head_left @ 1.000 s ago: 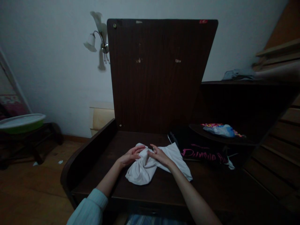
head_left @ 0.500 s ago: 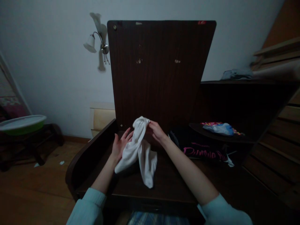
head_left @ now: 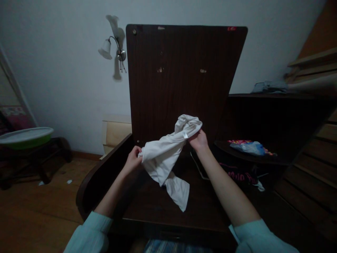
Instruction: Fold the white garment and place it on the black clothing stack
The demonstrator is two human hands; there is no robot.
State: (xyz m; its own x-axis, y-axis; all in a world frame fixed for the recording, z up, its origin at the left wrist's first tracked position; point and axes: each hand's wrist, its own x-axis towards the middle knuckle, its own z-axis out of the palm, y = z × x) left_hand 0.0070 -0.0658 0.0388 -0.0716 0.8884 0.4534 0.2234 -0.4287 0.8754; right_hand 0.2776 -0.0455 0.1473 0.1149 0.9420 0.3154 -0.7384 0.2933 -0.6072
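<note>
A white garment (head_left: 164, 154) hangs stretched between my two hands above the dark wooden desk (head_left: 147, 207). My left hand (head_left: 133, 159) is closed on its left edge, fingers pinched around the cloth. At the upper right, my right hand (head_left: 198, 140) grips the rim of an opening, where a small pale label shows on the fabric. Bunched folds rise above the right hand, and one loose end droops toward the desk top. Some of the right fingers are hidden behind the cloth.
Behind the desk stands a tall dark panel (head_left: 181, 80). To the right, a black bag with pink lettering (head_left: 237, 175) sits under a shelf holding a plastic bag (head_left: 249, 148). A green basin (head_left: 26, 137) rests on a stool at left. A lamp (head_left: 105, 49) is on the wall.
My left hand has gone from open beside the cloth to gripping its edge. My right hand has moved right, and the garment is now spread wider between both hands.
</note>
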